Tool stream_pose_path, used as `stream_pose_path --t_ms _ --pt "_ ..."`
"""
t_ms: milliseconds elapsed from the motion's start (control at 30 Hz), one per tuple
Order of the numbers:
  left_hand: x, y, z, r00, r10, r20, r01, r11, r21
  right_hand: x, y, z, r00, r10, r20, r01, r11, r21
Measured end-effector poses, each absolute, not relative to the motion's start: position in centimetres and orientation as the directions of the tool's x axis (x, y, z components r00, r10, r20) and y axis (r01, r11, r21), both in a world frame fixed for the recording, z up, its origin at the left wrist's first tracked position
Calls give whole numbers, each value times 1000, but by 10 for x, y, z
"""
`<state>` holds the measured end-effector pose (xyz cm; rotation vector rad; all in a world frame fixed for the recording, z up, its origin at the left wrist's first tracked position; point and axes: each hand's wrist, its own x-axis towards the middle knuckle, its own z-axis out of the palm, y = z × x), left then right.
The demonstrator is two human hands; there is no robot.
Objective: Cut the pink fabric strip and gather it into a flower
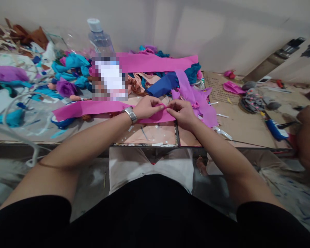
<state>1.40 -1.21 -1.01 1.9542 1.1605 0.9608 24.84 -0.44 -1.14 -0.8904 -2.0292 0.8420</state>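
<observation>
A long pink crepe paper strip [93,108] stretches along the near part of the bench, its left end over a blue roll of tape [63,123]. My left hand [147,107], with a metal watch on the wrist, pinches the strip's edge between thumb and fingers. Close beside it my right hand [183,113] pinches the same edge, where the paper looks gathered. Part of the strip hangs below my fingers. Just right of my right hand lies crumpled purple crepe paper [205,106]. Behind my hands is a folded dark blue piece [163,84], with another pink strip [160,63] farther back.
A clear bottle [100,38] stands at the back by the wall. Blue and purple paper flowers [66,87] and scraps crowd the left. On the right are cardboard [224,120], a blue glue gun [276,128] and another person's arm [308,137]. A white cable [7,113] loops at left.
</observation>
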Motion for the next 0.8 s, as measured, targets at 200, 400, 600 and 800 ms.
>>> stream_pose_path --t_ms 200,400,600,800 --pt "15 -11 -10 326 910 255 335 -363 870 249 -2 -17 -468 785 406 246 557 -794" --pt "16 -10 -8 312 915 255 278 -345 897 246 -3 -18 -434 762 481 190 599 -778" --pt "15 -5 -13 294 913 283 253 -359 898 247 -2 -16 -436 712 550 191 670 -717" --pt "13 -4 -11 256 917 306 291 -375 880 249 1 -16 -440 704 558 215 686 -695"
